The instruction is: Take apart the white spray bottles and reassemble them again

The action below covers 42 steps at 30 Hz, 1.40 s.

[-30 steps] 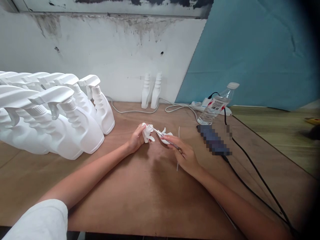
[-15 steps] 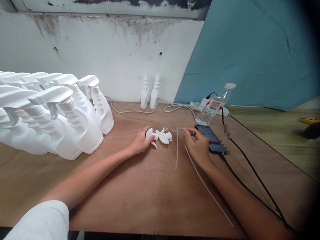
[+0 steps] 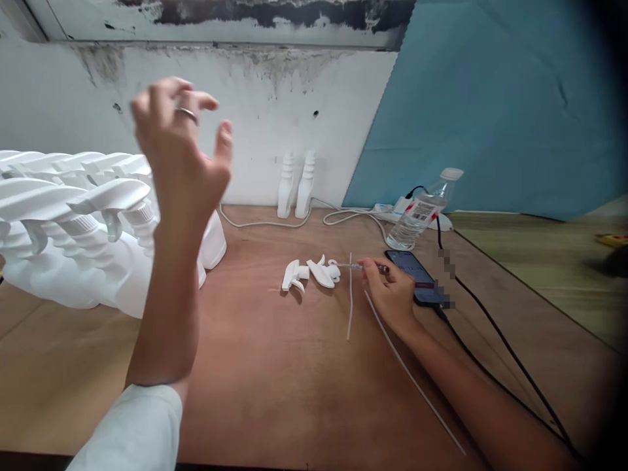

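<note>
My left hand (image 3: 184,147) is raised in front of the spray bottles and the wall, fingers apart and curved, holding nothing. On the tabletop lie two white spray heads, the left one (image 3: 294,275) and the right one (image 3: 324,272), close together. My right hand (image 3: 390,291) pinches a thin tool with a dark handle (image 3: 383,269), its slim metal shaft pointing left toward the right spray head. Under that shaft runs a short clear tube (image 3: 350,297). A longer curved tube (image 3: 412,373) lies beside my right forearm.
White spray bottles (image 3: 112,261) crowd the left side. Two slim white bottle-shaped pieces (image 3: 296,186) stand at the wall. A water bottle (image 3: 417,212) leans by a power strip (image 3: 444,221). A phone (image 3: 417,275) with a black cable (image 3: 490,320) lies at the right.
My left hand has let go of the left spray head and risen up and to the left. The tool in my right hand has stayed nearly in place.
</note>
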{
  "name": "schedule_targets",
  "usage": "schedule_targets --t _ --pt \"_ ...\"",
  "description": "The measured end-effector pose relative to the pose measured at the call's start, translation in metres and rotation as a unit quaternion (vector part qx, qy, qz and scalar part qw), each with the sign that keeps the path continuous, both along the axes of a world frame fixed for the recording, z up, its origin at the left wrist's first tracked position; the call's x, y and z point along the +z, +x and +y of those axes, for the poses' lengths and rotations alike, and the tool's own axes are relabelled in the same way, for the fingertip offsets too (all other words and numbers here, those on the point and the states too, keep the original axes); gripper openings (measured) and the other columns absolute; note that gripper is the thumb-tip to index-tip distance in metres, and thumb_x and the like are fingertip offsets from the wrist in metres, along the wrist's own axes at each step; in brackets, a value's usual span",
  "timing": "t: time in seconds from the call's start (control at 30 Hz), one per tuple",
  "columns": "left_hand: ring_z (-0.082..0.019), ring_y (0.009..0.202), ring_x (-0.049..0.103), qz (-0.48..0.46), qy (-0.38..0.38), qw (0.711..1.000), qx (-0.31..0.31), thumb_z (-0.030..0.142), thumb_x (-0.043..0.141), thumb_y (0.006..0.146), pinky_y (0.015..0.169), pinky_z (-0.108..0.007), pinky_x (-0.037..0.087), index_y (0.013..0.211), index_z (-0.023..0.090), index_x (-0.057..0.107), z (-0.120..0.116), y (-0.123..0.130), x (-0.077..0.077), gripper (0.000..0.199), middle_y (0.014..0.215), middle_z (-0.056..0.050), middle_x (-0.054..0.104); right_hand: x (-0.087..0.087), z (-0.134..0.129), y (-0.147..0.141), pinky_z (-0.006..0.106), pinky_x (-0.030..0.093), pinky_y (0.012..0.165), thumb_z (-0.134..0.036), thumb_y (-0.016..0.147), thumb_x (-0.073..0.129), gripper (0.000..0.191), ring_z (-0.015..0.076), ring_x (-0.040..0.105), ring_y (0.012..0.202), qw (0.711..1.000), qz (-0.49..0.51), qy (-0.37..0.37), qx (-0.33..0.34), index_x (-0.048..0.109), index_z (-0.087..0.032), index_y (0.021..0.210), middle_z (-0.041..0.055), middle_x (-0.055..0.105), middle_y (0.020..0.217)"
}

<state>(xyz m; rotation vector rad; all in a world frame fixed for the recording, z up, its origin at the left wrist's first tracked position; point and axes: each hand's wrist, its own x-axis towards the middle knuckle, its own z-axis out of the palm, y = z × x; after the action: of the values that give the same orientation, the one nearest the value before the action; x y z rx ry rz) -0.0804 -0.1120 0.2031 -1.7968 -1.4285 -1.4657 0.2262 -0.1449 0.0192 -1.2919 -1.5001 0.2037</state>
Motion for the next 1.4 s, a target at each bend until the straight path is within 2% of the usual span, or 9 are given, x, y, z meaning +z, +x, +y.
schedule_targets --t 0.1,0.27,0.47,0.67,0.83,1.0,1.2,1.33,1.4 --pt "-0.027 0.126 0.036 -0.035 -0.056 0.996 0.063 0.031 0.062 0.085 0.109 -0.042 0.028 0.113 0.019 0.056 0.003 -0.025 0.000 0.031 0.127 -0.006 0.049 0.003 -0.002 -0.001 0.026 0.045 0.058 -0.039 0.090 0.052 0.028 0.0143 0.058 0.057 1.000 0.013 0.008 -0.007 0.069 -0.017 0.087 0.0013 0.061 0.064" --pt "-0.031 0.112 0.051 -0.105 -0.197 0.974 0.046 0.029 0.064 0.078 0.099 -0.045 0.036 0.107 0.020 0.060 0.014 -0.039 -0.020 0.031 0.112 -0.008 0.059 0.018 -0.002 -0.003 0.031 0.046 0.072 -0.037 0.092 0.049 0.028 0.0176 0.059 0.073 0.997 -0.016 0.071 0.001 0.066 -0.019 0.078 0.0045 0.062 0.077" --pt "-0.020 0.084 0.062 -0.046 -0.181 0.977 -0.099 0.009 0.059 0.074 0.081 -0.034 0.049 0.113 0.023 0.063 0.004 -0.012 -0.011 0.042 0.099 -0.004 0.068 0.049 0.008 -0.022 0.030 0.045 0.064 -0.041 0.091 0.052 0.026 0.0160 0.056 0.066 0.991 0.088 0.071 0.067 0.059 -0.020 0.077 0.0020 0.058 0.071" --pt "-0.022 0.102 0.063 -0.059 -0.204 0.934 -0.287 0.013 0.062 0.079 0.083 -0.032 0.054 0.116 0.025 0.061 -0.035 0.030 -0.001 0.039 0.106 -0.002 0.066 0.106 0.002 -0.064 0.022 0.035 0.047 -0.041 0.083 0.066 0.020 0.0083 0.041 0.051 0.982 0.024 0.026 0.184 0.065 -0.021 0.087 -0.0040 0.045 0.060" --pt "-0.027 0.115 0.059 -0.055 -0.222 0.919 -0.322 0.027 0.064 0.082 0.078 -0.033 0.057 0.117 0.032 0.057 -0.070 0.053 0.001 0.036 0.111 0.002 0.063 0.138 -0.016 -0.087 0.018 0.032 0.043 -0.038 0.065 0.081 0.032 0.0048 0.038 0.051 0.983 0.041 0.058 0.171 0.064 -0.022 0.086 -0.0057 0.043 0.064" --pt "-0.027 0.118 0.057 -0.044 -0.248 0.900 -0.355 0.035 0.071 0.075 0.078 -0.030 0.056 0.128 0.035 0.047 -0.060 0.050 -0.008 0.059 0.124 -0.001 0.057 0.147 -0.017 -0.076 0.018 0.029 0.040 -0.033 0.060 0.084 0.033 0.0038 0.037 0.048 0.966 0.206 0.085 0.134 0.059 -0.018 0.076 -0.0055 0.047 0.063" --pt "-0.032 0.090 0.067 -0.131 -0.364 0.796 -0.465 0.021 0.082 0.059 0.057 -0.030 0.056 0.090 0.019 0.066 -0.025 0.042 -0.027 0.035 0.087 -0.004 0.065 0.161 -0.004 -0.052 0.022 0.012 0.035 -0.037 0.059 0.083 0.042 0.0020 0.019 0.039 0.909 0.357 0.128 0.175 0.044 -0.019 0.058 -0.0091 0.029 0.049" --pt "-0.030 0.083 0.068 -0.087 -0.521 0.640 -0.559 0.012 0.083 0.050 0.059 -0.034 0.057 0.084 0.018 0.069 -0.016 0.037 -0.026 0.037 0.082 -0.005 0.067 0.170 -0.014 -0.051 0.022 0.030 0.039 -0.042 0.045 0.085 0.038 0.0066 0.041 0.049 0.900 0.368 0.091 0.216 0.061 -0.017 0.061 -0.0033 0.043 0.056" --pt "-0.030 0.081 0.067 -0.080 -0.548 0.592 -0.586 0.013 0.083 0.047 0.061 -0.035 0.057 0.086 0.018 0.070 -0.013 0.033 -0.026 0.041 0.084 -0.005 0.068 0.172 -0.019 -0.052 0.024 0.038 0.046 -0.042 0.044 0.087 0.040 0.0088 0.047 0.058 0.892 0.344 0.070 0.285 0.065 -0.019 0.069 -0.0013 0.049 0.065"
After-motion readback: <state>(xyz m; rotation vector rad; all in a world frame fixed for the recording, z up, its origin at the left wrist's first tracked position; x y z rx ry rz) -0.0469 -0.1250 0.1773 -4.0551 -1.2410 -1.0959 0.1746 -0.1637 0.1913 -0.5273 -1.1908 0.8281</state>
